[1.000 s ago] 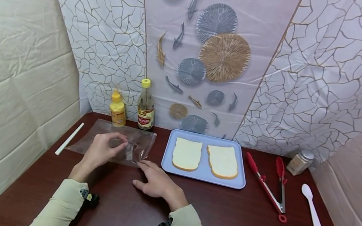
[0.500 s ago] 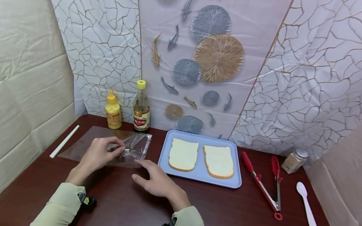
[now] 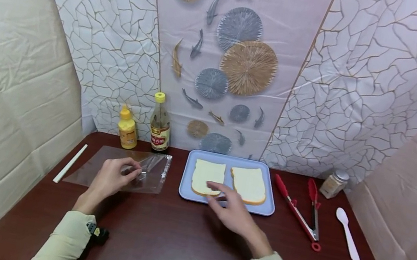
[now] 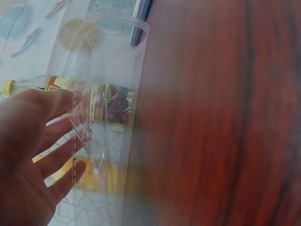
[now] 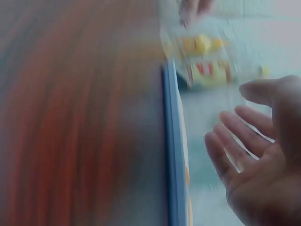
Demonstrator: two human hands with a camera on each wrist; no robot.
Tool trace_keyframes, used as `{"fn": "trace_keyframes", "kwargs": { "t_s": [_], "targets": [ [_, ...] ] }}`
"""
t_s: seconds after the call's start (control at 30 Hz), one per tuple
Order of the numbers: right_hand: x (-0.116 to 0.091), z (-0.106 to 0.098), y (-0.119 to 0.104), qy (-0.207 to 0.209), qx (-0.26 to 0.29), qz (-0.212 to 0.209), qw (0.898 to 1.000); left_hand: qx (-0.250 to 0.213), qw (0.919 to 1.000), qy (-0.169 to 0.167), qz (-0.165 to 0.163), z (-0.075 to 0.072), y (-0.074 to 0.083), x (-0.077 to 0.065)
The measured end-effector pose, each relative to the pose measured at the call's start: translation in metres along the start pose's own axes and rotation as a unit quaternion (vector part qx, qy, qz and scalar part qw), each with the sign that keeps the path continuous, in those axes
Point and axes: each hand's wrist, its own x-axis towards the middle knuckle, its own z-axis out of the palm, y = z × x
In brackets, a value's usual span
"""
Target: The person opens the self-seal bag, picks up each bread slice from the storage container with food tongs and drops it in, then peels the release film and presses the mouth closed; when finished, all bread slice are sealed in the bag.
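Note:
In the head view a clear plastic bag lies on the table at left. My left hand pinches its upper film between thumb and index finger, raising a small fold. The left wrist view shows the bag's film standing up at the fingertips, the other fingers spread loosely. My right hand, fingers loosely bent and holding nothing, hovers over the front of a light blue tray. It overlaps the lower corner of the left bread slice. A second bread slice lies beside it.
Behind the bag stand a yellow squeeze bottle and a dark sauce bottle. A white stick lies left of it. Right of the tray are red tongs, a white spoon and a small jar.
My right hand has left the bag's right edge and moved right to above the tray. My left hand keeps its pinch on the bag. The head view has shifted slightly.

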Motion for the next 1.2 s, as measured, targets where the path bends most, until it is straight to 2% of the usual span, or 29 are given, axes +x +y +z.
{"fn": "trace_keyframes", "kwargs": {
  "t_s": [0.13, 0.27, 0.4, 0.53, 0.67, 0.8, 0.87, 1.07, 1.2],
  "targets": [
    [-0.023, -0.041, 0.021, 0.065, -0.036, 0.033, 0.997, -0.001, 1.0, 0.0, -0.005, -0.001, -0.001, -0.002],
    [-0.052, -0.082, 0.04, 0.12, -0.089, 0.074, 0.986, 0.002, 1.0, 0.001, -0.004, -0.001, -0.001, -0.003],
    [-0.079, -0.119, 0.054, 0.168, -0.141, 0.115, 0.969, 0.009, 1.0, 0.003, 0.0, -0.001, 0.0, -0.003],
    [-0.097, -0.148, 0.068, 0.205, -0.197, 0.159, 0.945, 0.015, 0.9999, 0.006, 0.005, -0.002, 0.001, -0.003],
    [-0.105, -0.164, 0.082, 0.195, -0.23, 0.224, 0.927, 0.013, 0.9998, 0.01, 0.007, -0.004, 0.0, -0.004],
    [-0.109, -0.171, 0.088, 0.14, -0.227, 0.298, 0.916, 0.006, 0.9999, 0.01, 0.011, -0.003, 0.001, -0.005],
    [-0.111, -0.173, 0.09, 0.121, -0.224, 0.322, 0.912, 0.004, 0.9999, 0.009, 0.012, -0.002, 0.002, -0.004],
    [-0.115, -0.178, 0.091, 0.109, -0.233, 0.33, 0.908, 0.001, 1.0, 0.006, 0.008, -0.001, 0.003, -0.003],
    [-0.116, -0.183, 0.091, 0.084, -0.251, 0.335, 0.904, 0.005, 1.0, 0.004, 0.004, 0.001, 0.004, -0.002]
  ]
}}
